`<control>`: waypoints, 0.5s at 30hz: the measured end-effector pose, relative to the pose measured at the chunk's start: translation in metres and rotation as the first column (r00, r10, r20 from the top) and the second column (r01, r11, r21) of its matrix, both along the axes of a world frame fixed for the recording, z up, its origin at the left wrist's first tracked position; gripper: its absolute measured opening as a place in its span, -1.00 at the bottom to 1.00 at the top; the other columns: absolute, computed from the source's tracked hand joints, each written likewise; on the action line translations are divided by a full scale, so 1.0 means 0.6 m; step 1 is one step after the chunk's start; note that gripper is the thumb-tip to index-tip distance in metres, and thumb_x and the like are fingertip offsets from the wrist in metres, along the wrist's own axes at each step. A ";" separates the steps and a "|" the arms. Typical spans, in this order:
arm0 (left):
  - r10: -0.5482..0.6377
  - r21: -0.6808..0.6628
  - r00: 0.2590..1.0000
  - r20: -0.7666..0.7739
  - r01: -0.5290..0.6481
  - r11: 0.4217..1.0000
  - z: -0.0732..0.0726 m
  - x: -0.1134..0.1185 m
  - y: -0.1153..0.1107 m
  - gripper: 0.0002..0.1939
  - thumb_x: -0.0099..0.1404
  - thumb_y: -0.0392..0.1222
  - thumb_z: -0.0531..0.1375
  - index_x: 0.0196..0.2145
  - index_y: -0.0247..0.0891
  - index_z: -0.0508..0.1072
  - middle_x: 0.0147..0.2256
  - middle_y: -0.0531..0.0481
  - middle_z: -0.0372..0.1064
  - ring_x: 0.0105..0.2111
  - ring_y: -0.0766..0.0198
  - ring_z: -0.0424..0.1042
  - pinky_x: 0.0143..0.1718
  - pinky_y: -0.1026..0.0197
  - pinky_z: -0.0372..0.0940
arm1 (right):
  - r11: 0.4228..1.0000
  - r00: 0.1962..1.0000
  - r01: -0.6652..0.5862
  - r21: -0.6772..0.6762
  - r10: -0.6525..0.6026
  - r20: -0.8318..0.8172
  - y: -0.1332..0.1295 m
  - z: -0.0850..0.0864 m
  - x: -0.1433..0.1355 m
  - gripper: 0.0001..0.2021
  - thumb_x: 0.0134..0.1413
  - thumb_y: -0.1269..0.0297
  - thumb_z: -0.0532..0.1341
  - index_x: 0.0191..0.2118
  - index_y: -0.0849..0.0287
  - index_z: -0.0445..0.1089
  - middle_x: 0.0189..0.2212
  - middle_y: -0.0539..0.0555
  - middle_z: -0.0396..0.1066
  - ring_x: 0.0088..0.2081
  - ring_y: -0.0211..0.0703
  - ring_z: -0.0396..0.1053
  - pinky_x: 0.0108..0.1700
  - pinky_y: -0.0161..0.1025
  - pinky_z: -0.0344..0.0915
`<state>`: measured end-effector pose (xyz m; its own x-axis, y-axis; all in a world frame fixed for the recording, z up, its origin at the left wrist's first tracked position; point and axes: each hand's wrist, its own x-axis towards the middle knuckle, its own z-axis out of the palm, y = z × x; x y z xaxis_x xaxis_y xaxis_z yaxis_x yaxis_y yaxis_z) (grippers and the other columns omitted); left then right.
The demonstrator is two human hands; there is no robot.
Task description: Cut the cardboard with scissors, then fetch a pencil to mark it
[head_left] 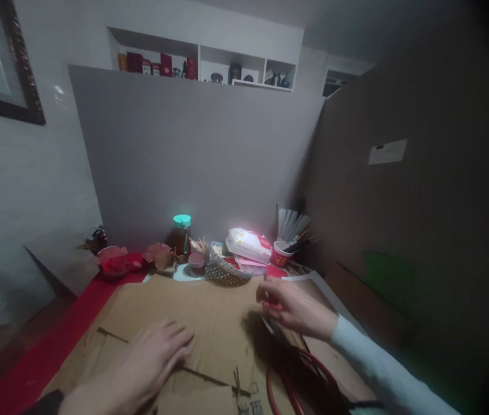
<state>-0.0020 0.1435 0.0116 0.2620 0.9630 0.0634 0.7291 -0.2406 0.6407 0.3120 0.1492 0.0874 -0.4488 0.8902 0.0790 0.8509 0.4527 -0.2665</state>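
My left hand [158, 353] rests palm down on a sheet of brown cardboard [222, 311], fingers stretched out. The cardboard has slits and dark printing near its front. Above its right part is my right hand [290, 304], fingers curled around something small and reddish-pink that I cannot make out. Just below that hand shows a thin shiny metal edge [269, 326]. Closer to me lie red loops [285, 393], perhaps scissor handles, partly in dark shadow; whether they join the metal edge is unclear.
Along the back stand a teal-lidded bottle [182, 221], a lidded tub [196, 264], a patterned basket [227, 274], a white packet [248, 245] and a red cup of brushes [281, 253]. Red paper [117, 262] lies left. Grey panels [201, 150] rise behind and right.
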 end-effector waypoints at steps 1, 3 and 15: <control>0.018 -0.006 0.999 0.047 -0.018 1.000 0.002 0.006 0.010 -0.49 0.38 0.05 0.23 0.19 -0.19 0.33 0.09 -0.19 0.38 0.00 0.01 0.46 -0.03 -0.07 0.43 | 0.997 0.997 0.072 0.018 -0.072 -0.015 0.029 -0.006 0.004 -0.80 0.32 0.21 0.27 -0.05 0.22 0.44 -0.15 0.06 0.49 -0.17 -0.13 0.49 -0.11 -0.07 0.48; 0.049 -0.029 0.990 0.129 -0.046 0.999 0.010 0.022 0.031 -0.53 0.40 0.07 0.23 0.13 -0.23 0.34 0.05 -0.17 0.37 -0.07 0.06 0.47 -0.08 -0.06 0.45 | 0.972 0.973 0.229 0.052 -0.227 -0.030 0.086 -0.024 0.008 -0.75 0.36 0.17 0.24 0.02 0.22 0.42 -0.11 0.09 0.48 -0.20 -0.14 0.50 -0.16 -0.10 0.50; 0.108 -0.091 0.979 0.171 -0.094 0.991 0.067 0.155 0.162 -0.60 0.44 -0.10 0.22 0.16 -0.22 0.29 -0.08 -0.08 0.40 -0.26 0.20 0.48 -0.26 0.10 0.49 | 0.863 0.901 0.327 0.386 -0.408 0.149 0.222 -0.091 0.002 -0.51 0.30 0.20 0.29 0.28 0.10 0.25 0.31 0.20 0.18 0.22 0.18 0.28 0.16 0.24 0.33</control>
